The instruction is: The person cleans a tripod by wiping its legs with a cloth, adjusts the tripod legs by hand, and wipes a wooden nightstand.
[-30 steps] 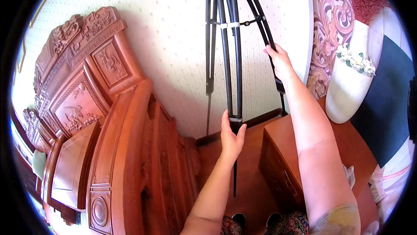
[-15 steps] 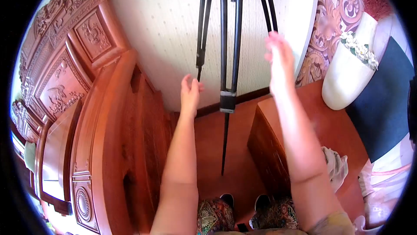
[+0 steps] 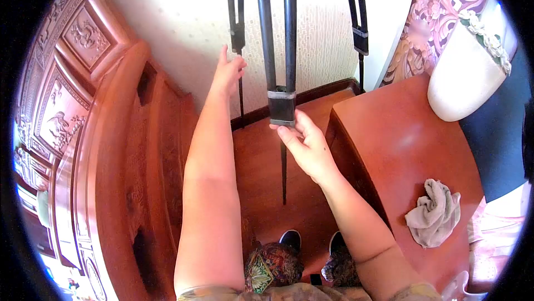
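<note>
A black tripod (image 3: 291,34) stands upright before the patterned wall, with its three legs spread. My right hand (image 3: 305,141) has its thumb and fingers round the lower end of the front leg's clamp (image 3: 282,107), just above the thin leg tip. Farther left, my left hand (image 3: 228,73) is raised beside the left leg's clamp (image 3: 237,38). Its fingers are apart, one pointing up, and nothing shows in it. The right leg (image 3: 359,28) of the tripod is touched by neither hand.
Carved wooden furniture (image 3: 117,162) fills the left side. On the right, a wooden cabinet (image 3: 384,128) bears a crumpled cloth (image 3: 434,215) and a white vase (image 3: 464,78) with white flowers. A dark panel (image 3: 498,140) lies beyond. My shoes (image 3: 290,239) are below.
My right hand has come down and left and taken hold of the front leg's clamp. My left hand has moved up and left. The legs appear wider apart, and the view has shifted.
</note>
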The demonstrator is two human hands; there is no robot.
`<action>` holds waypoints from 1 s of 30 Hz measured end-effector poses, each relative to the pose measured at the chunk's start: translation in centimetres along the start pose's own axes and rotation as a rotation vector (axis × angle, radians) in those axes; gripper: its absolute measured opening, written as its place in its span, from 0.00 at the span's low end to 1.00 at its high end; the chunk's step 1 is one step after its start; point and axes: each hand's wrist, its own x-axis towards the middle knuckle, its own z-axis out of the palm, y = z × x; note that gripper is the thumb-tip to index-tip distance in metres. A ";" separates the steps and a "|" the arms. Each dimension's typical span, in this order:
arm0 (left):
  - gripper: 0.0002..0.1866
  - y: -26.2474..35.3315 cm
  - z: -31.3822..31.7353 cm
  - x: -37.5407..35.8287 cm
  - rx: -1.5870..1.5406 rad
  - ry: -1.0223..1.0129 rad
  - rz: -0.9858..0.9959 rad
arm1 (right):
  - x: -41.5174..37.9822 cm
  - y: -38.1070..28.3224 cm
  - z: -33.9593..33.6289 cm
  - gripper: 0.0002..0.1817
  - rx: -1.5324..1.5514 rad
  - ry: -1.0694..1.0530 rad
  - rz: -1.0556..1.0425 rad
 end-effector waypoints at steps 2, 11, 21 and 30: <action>0.33 -1.4 -0.6 1.7 -0.068 -0.034 0.095 | -0.3 0.1 0.2 0.15 0.078 0.016 -0.032; 0.29 -1.2 1.1 1.7 0.172 0.043 0.206 | 0.0 0.1 -2.1 0.12 0.020 0.118 -0.084; 0.28 -1.1 3.0 3.4 0.162 0.146 0.165 | -0.6 -1.0 -4.4 0.14 -0.031 0.092 -0.050; 0.29 -1.4 2.7 -0.4 0.132 0.042 0.070 | -1.1 -0.9 -3.3 0.15 0.128 0.027 0.022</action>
